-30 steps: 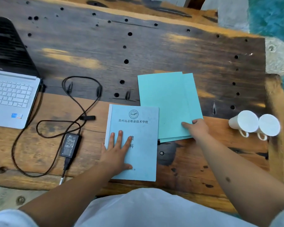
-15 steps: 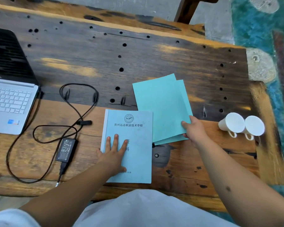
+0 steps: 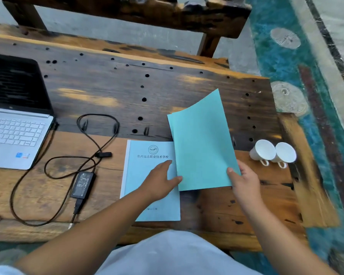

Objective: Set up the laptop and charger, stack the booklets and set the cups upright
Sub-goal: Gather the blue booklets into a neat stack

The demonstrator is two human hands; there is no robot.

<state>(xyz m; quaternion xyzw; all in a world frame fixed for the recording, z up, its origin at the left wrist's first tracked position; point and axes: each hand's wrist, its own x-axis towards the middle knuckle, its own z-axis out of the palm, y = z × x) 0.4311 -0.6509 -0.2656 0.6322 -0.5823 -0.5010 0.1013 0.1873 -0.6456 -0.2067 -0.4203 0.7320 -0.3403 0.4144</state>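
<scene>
A light blue booklet [image 3: 147,175] with printed characters lies flat near the table's front edge. My left hand [image 3: 159,183] rests on it with fingers extended, touching the edge of the teal booklets. My right hand [image 3: 240,181] pinches the lower right corner of two teal booklets [image 3: 201,143], which are lifted and tilted, overlapping the blue booklet's right side. Two white cups [image 3: 273,152] lie on their sides at the right. An open laptop [image 3: 12,124] stands at the left, with a black charger brick [image 3: 82,184] and its looped cable [image 3: 96,135] beside it.
The wooden table [image 3: 127,92] has many dark holes. A wooden bench [image 3: 167,14] stands beyond its far edge. Teal patterned floor [image 3: 306,96] shows at the right, close to the cups and the table's right edge.
My right hand has lifted the teal booklets off the table and swung them toward the blue booklet. My left hand slid right across the blue booklet to meet them.
</scene>
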